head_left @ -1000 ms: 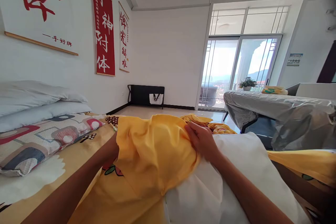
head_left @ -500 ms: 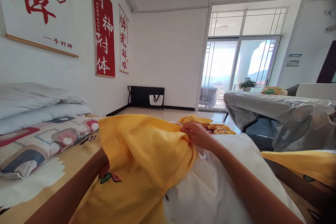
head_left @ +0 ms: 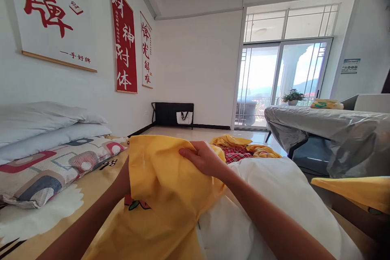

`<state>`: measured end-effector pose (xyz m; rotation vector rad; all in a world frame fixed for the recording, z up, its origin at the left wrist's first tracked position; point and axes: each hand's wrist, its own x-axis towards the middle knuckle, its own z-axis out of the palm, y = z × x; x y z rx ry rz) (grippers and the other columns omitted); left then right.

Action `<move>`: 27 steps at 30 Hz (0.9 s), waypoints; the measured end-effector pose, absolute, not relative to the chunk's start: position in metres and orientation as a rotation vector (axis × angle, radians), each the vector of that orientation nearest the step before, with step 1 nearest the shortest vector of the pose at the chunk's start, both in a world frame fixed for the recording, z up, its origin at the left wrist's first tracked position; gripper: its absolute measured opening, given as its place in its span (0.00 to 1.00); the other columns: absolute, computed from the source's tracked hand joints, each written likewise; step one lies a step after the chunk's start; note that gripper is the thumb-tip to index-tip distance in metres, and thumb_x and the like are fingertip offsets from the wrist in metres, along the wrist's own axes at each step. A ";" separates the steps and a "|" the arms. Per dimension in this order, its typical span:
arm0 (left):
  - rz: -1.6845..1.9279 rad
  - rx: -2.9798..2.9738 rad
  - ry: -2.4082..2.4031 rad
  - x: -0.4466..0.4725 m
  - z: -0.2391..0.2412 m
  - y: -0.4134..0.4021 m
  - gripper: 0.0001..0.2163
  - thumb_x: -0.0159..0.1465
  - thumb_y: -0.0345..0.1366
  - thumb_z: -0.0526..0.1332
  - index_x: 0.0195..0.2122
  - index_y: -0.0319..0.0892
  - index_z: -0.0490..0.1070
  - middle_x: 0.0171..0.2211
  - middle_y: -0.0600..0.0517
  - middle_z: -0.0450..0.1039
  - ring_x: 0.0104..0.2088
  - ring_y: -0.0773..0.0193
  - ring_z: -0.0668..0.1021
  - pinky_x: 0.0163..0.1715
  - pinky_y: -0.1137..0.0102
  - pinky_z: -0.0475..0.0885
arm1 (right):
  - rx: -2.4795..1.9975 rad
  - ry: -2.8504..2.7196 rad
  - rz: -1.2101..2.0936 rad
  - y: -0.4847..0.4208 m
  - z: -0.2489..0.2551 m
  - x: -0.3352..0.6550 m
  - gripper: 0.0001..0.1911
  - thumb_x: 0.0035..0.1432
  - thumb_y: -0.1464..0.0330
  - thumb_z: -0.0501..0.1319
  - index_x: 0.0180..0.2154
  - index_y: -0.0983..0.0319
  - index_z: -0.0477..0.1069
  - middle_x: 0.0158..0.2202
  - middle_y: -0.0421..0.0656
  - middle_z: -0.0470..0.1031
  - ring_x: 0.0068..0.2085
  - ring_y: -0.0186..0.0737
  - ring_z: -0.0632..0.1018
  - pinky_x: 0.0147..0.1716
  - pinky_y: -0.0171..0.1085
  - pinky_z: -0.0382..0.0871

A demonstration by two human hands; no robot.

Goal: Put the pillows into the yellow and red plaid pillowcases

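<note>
A yellow fabric cover (head_left: pixel 164 195) is bunched up in front of me over a white pillow or duvet insert (head_left: pixel 274 203). My right hand (head_left: pixel 202 158) is closed, pinching the top edge of the yellow cover. My left forearm runs up from the lower left and my left hand (head_left: pixel 124 183) goes in behind the yellow cover, so its fingers are hidden. Beyond the hands lies more crumpled yellow fabric with a red checked patch (head_left: pixel 237 152).
I am at a bed with a yellow printed sheet (head_left: pixel 61 211). A patterned pillow (head_left: pixel 48 166) and two pale pillows (head_left: pixel 39 124) are stacked at left against the wall. A table under a grey cover (head_left: pixel 329 130) stands at right. Glass balcony doors (head_left: pixel 274 81) are ahead.
My right hand slid left along the top edge of the yellow cover and closed on it. The cover's bunched top shifted slightly right and the view tilted a little.
</note>
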<state>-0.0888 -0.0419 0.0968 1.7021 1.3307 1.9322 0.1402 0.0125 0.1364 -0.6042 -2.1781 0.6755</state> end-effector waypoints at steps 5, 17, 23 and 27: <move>1.874 1.637 1.170 -0.079 0.091 -0.074 0.12 0.58 0.46 0.58 0.24 0.43 0.68 0.21 0.53 0.71 0.24 0.62 0.72 0.21 0.72 0.67 | -0.575 -2.094 0.653 0.016 0.140 0.137 0.16 0.59 0.56 0.55 0.28 0.62 0.64 0.23 0.36 0.61 0.26 0.31 0.62 0.23 0.31 0.53; 1.774 1.962 1.479 -0.045 0.116 -0.069 0.11 0.55 0.45 0.64 0.33 0.42 0.73 0.32 0.48 0.77 0.36 0.54 0.77 0.34 0.66 0.71 | -0.398 -2.190 0.676 0.002 0.154 0.129 0.12 0.58 0.63 0.54 0.28 0.62 0.69 0.28 0.39 0.69 0.31 0.34 0.67 0.30 0.32 0.61; 1.597 1.830 1.364 -0.047 0.130 -0.066 0.14 0.52 0.44 0.67 0.33 0.40 0.73 0.30 0.49 0.77 0.32 0.55 0.78 0.29 0.68 0.71 | -0.541 -2.262 0.446 -0.002 0.160 0.138 0.15 0.59 0.65 0.50 0.24 0.63 0.67 0.24 0.37 0.64 0.28 0.32 0.64 0.26 0.32 0.55; 1.425 1.562 1.102 -0.051 0.134 -0.075 0.17 0.50 0.42 0.70 0.39 0.40 0.74 0.35 0.48 0.79 0.37 0.51 0.80 0.32 0.66 0.75 | -0.629 -2.262 0.374 0.005 0.159 0.145 0.19 0.60 0.62 0.51 0.19 0.62 0.56 0.19 0.35 0.55 0.24 0.29 0.57 0.23 0.32 0.49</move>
